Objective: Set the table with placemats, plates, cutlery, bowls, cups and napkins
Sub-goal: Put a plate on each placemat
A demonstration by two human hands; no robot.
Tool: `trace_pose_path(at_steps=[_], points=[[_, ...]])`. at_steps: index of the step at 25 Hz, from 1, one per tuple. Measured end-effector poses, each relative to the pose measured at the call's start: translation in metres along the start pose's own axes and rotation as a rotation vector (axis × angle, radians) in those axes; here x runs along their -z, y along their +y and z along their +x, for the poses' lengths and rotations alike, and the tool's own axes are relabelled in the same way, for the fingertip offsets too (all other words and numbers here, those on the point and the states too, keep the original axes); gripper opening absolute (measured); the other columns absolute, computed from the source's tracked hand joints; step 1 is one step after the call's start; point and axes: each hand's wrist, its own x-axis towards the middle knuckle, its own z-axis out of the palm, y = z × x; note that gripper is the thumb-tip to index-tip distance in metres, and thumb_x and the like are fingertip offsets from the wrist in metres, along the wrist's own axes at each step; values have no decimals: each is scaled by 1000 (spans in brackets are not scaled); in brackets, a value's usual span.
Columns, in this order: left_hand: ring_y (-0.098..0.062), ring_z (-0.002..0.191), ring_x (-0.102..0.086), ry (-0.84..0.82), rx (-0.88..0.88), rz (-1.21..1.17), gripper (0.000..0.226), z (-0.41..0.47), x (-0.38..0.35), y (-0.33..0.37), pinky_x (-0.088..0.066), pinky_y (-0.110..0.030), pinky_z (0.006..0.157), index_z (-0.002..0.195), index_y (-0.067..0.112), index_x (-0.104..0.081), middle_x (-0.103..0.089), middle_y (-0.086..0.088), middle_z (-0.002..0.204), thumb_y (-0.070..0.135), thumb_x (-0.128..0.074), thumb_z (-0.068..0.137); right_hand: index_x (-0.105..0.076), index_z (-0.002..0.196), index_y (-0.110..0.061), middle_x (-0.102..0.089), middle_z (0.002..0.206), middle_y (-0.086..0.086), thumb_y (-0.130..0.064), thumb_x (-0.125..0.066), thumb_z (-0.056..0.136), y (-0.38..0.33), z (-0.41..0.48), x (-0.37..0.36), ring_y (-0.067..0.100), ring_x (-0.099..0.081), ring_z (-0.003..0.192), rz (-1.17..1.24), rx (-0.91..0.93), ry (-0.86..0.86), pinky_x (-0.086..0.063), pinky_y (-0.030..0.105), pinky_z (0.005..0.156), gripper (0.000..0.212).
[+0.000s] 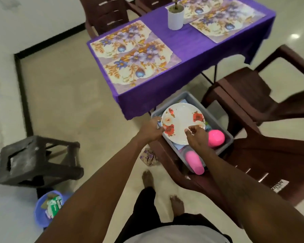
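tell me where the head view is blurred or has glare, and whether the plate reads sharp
Head view: motion blur smears the stool and the frame edges; a glare spot sits on the floor at upper right; wide-angle distortion bows the table; the plate is fairly sharp.

White red-flowered plate [182, 123] lies flat atop the grey tub [197, 99]; two pink cups [216, 137], apparently tipped over, beside it.

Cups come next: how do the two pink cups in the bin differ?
The far pink cup shows its round end, beside the plate; the near pink cup lies lengthwise, side showing, at the near end of the grey bin. Both are plain pink.
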Motion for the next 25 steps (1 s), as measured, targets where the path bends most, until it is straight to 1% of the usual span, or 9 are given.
trace_pose_path(at_steps=[5, 7, 9, 12, 14, 17, 20, 22, 25], points=[[-22, 118, -65, -133, -34, -2, 63, 93, -7, -22, -53, -36, 100, 135, 16, -63, -70, -4, 128, 52, -62, 84, -71, 122, -7, -73, 121, 12, -31, -69, 95, 6, 31, -10, 34, -63, 117, 78, -260, 121, -44, 35, 103, 37], [-23, 116, -65, -193, 12, -11, 64, 120, -15, -27, -51, -32, 96, 133, 12, -64, -70, -6, 126, 53, -61, 83, -72, 120, -8, -73, 119, 12, -30, -72, 93, 21, 41, -19, 33, -64, 114, 141, -376, 157, -48, 39, 104, 35], [-26, 115, -64, -230, 32, -1, 52, 143, -27, -32, -42, -21, 87, 132, 7, -65, -70, -10, 125, 41, -66, 92, -72, 120, -7, -73, 119, 12, -27, -72, 92, 42, 51, -33, 33, -65, 113, 183, -476, 179, -49, 42, 103, 34], [-24, 110, -65, -237, 64, -10, 41, 189, -62, -50, -35, -16, 78, 129, 6, -66, -71, -9, 120, 31, -66, 97, -68, 126, -5, -70, 123, 13, -23, -72, 94, 72, 85, -57, 32, -63, 115, 267, -614, 184, -48, 33, 97, 37], [-21, 105, -65, -238, 141, -45, 38, 219, -91, -68, -39, -18, 79, 129, 7, -64, -71, -6, 115, 27, -65, 96, -65, 129, -4, -69, 127, 15, -24, -72, 94, 102, 111, -78, 33, -63, 118, 270, -662, 217, -48, 34, 99, 42], [-27, 110, -69, -209, 277, -113, 44, 258, -126, -90, -54, -30, 87, 132, 10, -61, -72, -8, 119, 27, -63, 92, -66, 129, -6, -68, 128, 17, -28, -69, 94, 140, 141, -101, 38, -61, 120, 207, -713, 250, -48, 41, 104, 41], [-31, 119, -65, -216, 337, -90, 53, 288, -150, -109, -54, -35, 91, 140, 11, -53, -67, -10, 129, 30, -65, 91, -64, 132, -10, -67, 127, 17, -32, -67, 94, 169, 161, -119, 38, -61, 120, 224, -769, 241, -51, 45, 103, 44], [-33, 121, -63, -207, 382, -96, 57, 302, -160, -115, -52, -34, 90, 142, 11, -50, -65, -11, 133, 30, -68, 91, -65, 131, -11, -71, 122, 13, -31, -68, 93, 181, 170, -128, 35, -65, 116, 262, -791, 253, -54, 41, 98, 43], [-31, 114, -68, -196, 375, -90, 46, 320, -170, -121, -55, -32, 86, 131, 9, -62, -70, -11, 125, 25, -71, 89, -67, 129, -8, -72, 120, 12, -27, -70, 93, 192, 180, -135, 35, -66, 115, 249, -798, 248, -55, 42, 96, 41]])
